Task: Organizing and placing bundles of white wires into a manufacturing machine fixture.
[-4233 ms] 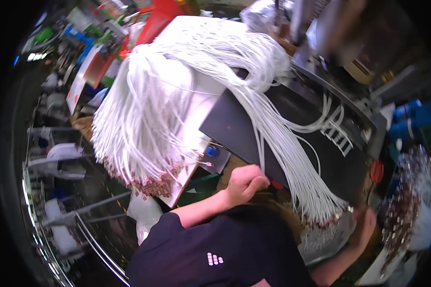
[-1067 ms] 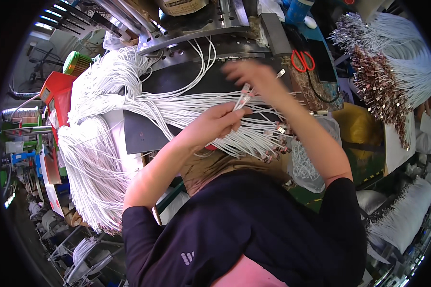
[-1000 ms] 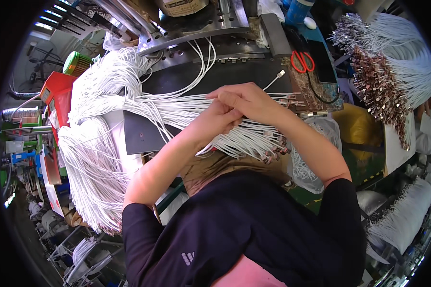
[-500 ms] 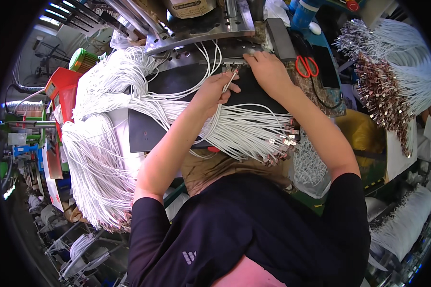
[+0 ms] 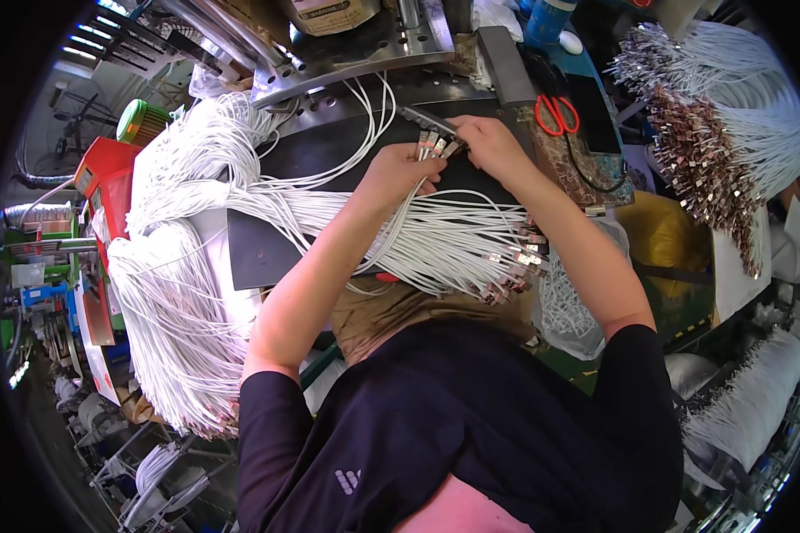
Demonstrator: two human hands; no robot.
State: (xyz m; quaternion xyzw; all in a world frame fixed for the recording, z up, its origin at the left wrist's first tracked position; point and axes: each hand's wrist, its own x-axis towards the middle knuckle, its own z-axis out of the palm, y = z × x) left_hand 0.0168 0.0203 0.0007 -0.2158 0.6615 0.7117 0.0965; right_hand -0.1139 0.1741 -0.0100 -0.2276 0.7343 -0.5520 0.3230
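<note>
My left hand (image 5: 404,172) is closed around several white cables, their metal connector ends (image 5: 430,142) sticking up past its fingertips. Just right of it, my right hand (image 5: 493,149) pinches one end of a narrow dark metal bar (image 5: 425,118). The bar slants up to the left, and the connectors lie right under it; whether they touch it cannot be made out. Below both hands a thick bundle of white cables (image 5: 418,240) crosses the black work surface (image 5: 271,258), its connector ends (image 5: 520,258) toward the right.
Larger heaps of white cable (image 5: 173,311) lie at the left. A perforated metal plate (image 5: 356,67) stands at the back. Red-handled scissors (image 5: 556,115) and a phone (image 5: 594,111) are at the right, with a hanging cable bunch (image 5: 720,133) beyond and a plastic bag (image 5: 587,302) nearer.
The metal bar has swung from nearly level to a slant, its right end nearer me. My right hand has come slightly nearer me, and more connector ends show above my left hand.
</note>
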